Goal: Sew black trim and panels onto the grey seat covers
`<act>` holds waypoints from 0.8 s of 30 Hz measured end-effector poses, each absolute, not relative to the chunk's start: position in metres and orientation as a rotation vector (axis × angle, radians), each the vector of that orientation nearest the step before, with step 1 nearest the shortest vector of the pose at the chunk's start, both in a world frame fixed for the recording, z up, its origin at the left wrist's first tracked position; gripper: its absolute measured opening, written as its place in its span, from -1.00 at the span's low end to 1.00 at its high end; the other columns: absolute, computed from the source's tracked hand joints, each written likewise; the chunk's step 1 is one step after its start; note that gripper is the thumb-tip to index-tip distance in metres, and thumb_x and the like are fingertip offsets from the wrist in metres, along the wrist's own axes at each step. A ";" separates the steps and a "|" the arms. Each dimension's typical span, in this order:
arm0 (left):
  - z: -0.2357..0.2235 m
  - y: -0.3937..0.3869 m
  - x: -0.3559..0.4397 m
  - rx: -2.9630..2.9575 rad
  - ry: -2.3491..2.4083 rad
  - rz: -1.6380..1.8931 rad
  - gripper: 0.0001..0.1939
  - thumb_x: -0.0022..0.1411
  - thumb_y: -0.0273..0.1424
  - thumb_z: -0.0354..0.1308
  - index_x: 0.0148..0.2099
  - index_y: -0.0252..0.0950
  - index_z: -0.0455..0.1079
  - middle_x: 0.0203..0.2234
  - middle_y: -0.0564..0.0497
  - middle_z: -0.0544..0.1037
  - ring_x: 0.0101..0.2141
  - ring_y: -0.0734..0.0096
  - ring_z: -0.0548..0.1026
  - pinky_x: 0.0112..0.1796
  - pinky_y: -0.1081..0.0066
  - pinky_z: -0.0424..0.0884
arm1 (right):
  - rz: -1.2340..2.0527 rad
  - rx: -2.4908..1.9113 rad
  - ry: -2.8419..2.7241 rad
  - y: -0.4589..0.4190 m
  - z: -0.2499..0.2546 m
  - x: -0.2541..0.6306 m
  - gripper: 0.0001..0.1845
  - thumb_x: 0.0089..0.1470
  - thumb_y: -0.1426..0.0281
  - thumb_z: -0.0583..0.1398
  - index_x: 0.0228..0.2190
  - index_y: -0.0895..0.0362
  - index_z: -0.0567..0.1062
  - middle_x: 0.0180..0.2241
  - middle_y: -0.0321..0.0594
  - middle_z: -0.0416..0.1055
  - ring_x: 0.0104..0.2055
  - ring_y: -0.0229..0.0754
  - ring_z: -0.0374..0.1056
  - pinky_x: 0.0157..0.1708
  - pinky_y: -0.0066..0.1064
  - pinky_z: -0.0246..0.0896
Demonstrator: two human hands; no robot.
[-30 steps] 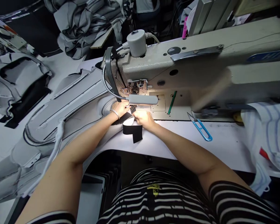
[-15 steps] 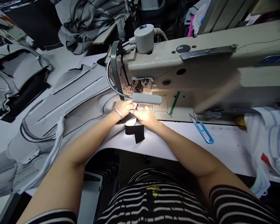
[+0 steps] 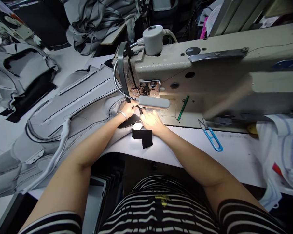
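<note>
Black strip (image 3: 146,137) now clearer between hands (image 3: 151,122)

On the blue badge (image 3: 286,64) of my sewing machine (image 3: 219,70) I can read an H, the rest cut off; the yellow print (image 3: 164,197) on my striped shirt (image 3: 134,213) is illegible.

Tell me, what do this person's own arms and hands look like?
Both are bare, without gloves. The left hand has a silvery bracelet at its wrist; the right hand shows none. The left sleeve and right sleeve are short, black with pale stripes, ending above the elbows.
</note>
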State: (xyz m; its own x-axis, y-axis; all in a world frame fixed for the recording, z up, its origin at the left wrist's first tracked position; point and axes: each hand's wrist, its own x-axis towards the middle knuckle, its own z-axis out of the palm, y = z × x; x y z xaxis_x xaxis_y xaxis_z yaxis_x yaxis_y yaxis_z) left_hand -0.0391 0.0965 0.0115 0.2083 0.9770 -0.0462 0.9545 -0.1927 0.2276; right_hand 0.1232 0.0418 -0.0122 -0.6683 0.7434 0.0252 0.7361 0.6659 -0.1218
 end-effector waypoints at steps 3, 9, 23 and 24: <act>0.011 0.098 -0.039 2.254 1.859 0.160 -0.74 0.16 -0.44 0.10 -0.10 -0.22 0.51 -0.15 -0.01 0.55 -0.10 0.20 0.48 -0.08 0.30 0.40 | 0.165 -1.269 -2.777 0.041 -0.009 0.123 -0.61 0.23 0.51 -0.18 -0.12 0.29 0.37 0.16 0.25 0.10 -0.17 0.01 0.30 -0.21 -0.17 -0.05; 0.014 0.089 -0.033 2.481 1.791 -0.174 -0.70 0.24 -0.42 -0.02 -0.10 -0.12 0.50 -0.12 -0.02 0.53 -0.13 0.20 0.48 -0.17 0.30 0.38 | 0.196 -1.279 -2.738 0.040 -0.009 0.121 -0.63 0.21 0.49 -0.15 -0.17 0.30 0.40 0.02 0.22 0.25 -0.23 -0.01 0.28 -0.23 -0.19 -0.08; 0.026 0.075 -0.014 2.444 1.784 -0.455 -0.65 0.33 -0.30 -0.16 0.02 -0.22 0.36 -0.17 -0.11 0.54 -0.17 0.21 0.50 -0.23 0.37 0.33 | 0.307 -0.912 -2.607 0.055 -0.030 0.136 -0.77 -0.02 0.64 -0.03 -0.53 0.15 0.33 -0.55 -0.26 0.31 -0.45 -0.22 0.16 -0.35 -0.34 -0.21; 0.027 0.075 -0.013 2.409 1.813 -0.421 -0.66 0.32 -0.30 -0.15 0.00 -0.22 0.37 -0.17 -0.11 0.54 -0.18 0.19 0.50 -0.23 0.36 0.34 | 0.316 -0.898 -2.597 0.056 -0.030 0.137 -0.78 -0.04 0.64 -0.03 -0.54 0.15 0.31 -0.56 -0.27 0.29 -0.45 -0.23 0.15 -0.36 -0.35 -0.21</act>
State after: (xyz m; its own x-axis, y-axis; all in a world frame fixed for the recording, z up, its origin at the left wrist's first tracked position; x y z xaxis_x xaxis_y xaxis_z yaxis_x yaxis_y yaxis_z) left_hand -0.0132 0.0746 0.0266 0.2542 0.9269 -0.2761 0.9537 -0.2877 -0.0881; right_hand 0.1369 0.0564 -0.0300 -0.7269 0.6304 0.2723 0.5467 0.7713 -0.3260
